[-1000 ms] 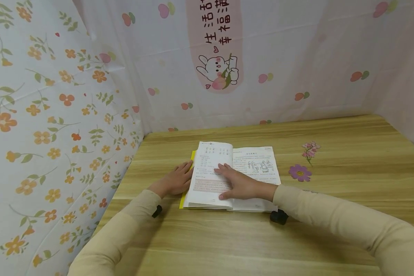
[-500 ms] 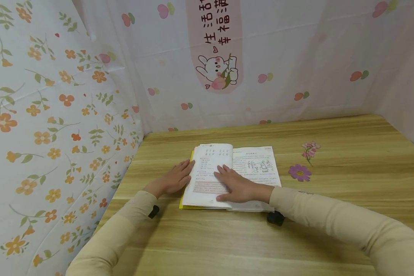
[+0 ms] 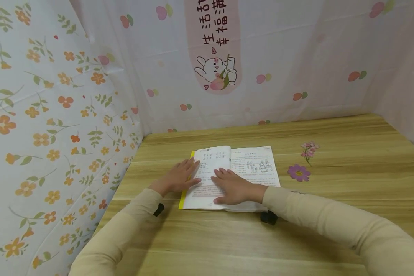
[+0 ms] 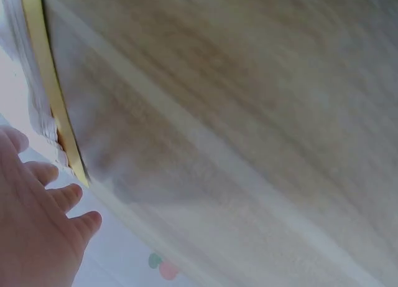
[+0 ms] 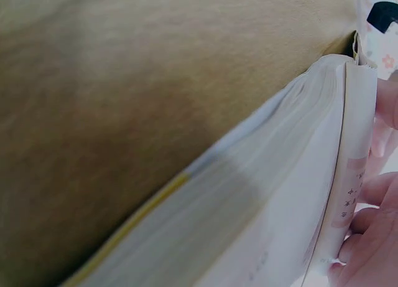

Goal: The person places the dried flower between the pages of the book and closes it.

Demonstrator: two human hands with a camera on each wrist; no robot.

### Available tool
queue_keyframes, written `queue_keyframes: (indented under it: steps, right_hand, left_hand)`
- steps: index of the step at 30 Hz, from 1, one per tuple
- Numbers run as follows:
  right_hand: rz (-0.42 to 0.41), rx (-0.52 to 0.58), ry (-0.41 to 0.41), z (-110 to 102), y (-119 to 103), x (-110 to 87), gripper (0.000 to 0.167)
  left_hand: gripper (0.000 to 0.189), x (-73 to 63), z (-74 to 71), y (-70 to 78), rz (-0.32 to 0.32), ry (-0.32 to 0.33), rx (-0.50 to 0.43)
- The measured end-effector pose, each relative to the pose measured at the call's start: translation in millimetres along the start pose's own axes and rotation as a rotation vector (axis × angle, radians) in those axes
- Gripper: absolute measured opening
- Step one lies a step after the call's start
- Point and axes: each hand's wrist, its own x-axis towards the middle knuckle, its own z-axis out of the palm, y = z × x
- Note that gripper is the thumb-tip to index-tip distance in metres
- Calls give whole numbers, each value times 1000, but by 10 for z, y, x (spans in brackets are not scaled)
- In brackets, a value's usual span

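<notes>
An open book [image 3: 255,172] with printed white pages and a yellow cover edge lies on the wooden table in the head view. My left hand [image 3: 178,177] rests over the book's left edge, its fingers spread onto the left page. Low on that page, near the centre fold, my right hand [image 3: 234,188] lies with fingers extended. The left wrist view has my left hand [image 4: 37,225] beside the yellow cover edge [image 4: 53,81]. In the right wrist view the book's page edges [image 5: 292,156] run diagonally, and my right fingers [image 5: 373,225] touch the page beyond the fold.
To the right of the book, a purple flower [image 3: 299,173] and a pink flower sprig [image 3: 309,149] lie flat on the wooden table [image 3: 207,241]. Floral cloth [image 3: 55,153] hangs at the left, and a cloth with a rabbit print [image 3: 215,73] hangs behind.
The left page has settled flatter. My left hand has shifted right, from the book's edge onto the page. The right hand has slid slightly left and toward the book's near edge.
</notes>
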Motion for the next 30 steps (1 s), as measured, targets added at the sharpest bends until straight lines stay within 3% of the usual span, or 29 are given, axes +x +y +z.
queue_keyframes:
  steps: [7, 16, 24, 30]
  right_hand:
    - [17, -75, -13, 4, -29, 60, 79]
    - [47, -93, -14, 1, -36, 78, 79]
    - [20, 15, 23, -69, -21, -2, 76]
    - [33, 169, 141, -215, 62, -153, 69]
  left_hand:
    - [86, 11, 60, 21, -15, -47, 99]
    - [87, 27, 98, 46, -9, -51, 127]
    - [86, 40, 86, 62, -18, -55, 135]
    - [88, 41, 106, 40, -35, -69, 147]
